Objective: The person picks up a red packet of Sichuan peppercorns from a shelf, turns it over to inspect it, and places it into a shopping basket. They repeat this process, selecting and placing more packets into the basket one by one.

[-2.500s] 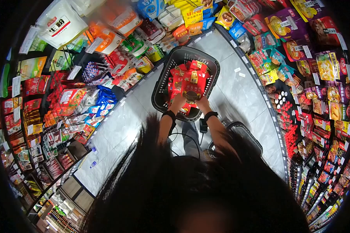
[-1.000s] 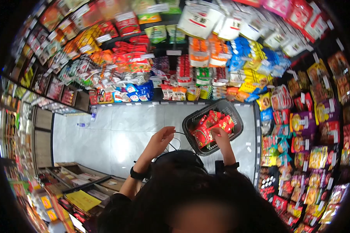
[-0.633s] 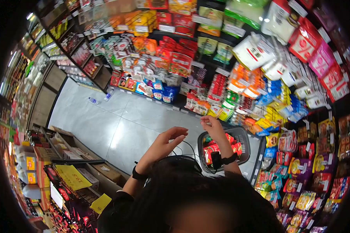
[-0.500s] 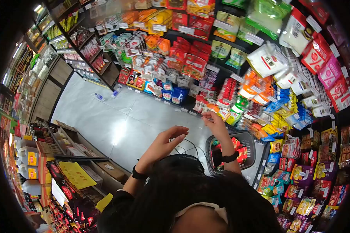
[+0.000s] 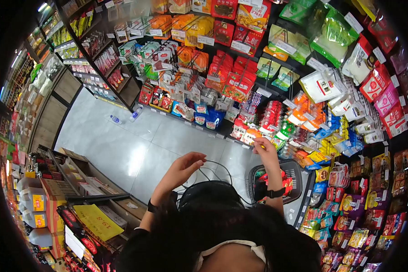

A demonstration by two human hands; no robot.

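Observation:
My left hand is raised over the grey floor, its fingers bent forward with the thumb apart and nothing between them. To the right, my right hand is held up near the lower shelf edge, fingers curled and slightly apart, holding nothing. Beneath my right forearm stands a dark grey shopping basket with red packets in it. The forearm hides part of the basket. A black cable loops between my hands.
Shelves of hanging packets curve along the front and right. Two bottles are on the floor at the far left. A wooden shelf unit with cartons and a yellow price sign stands at the left.
The view has shifted. My left hand appears a little further left and lower, and my right hand further right. The basket also appears further right in view.

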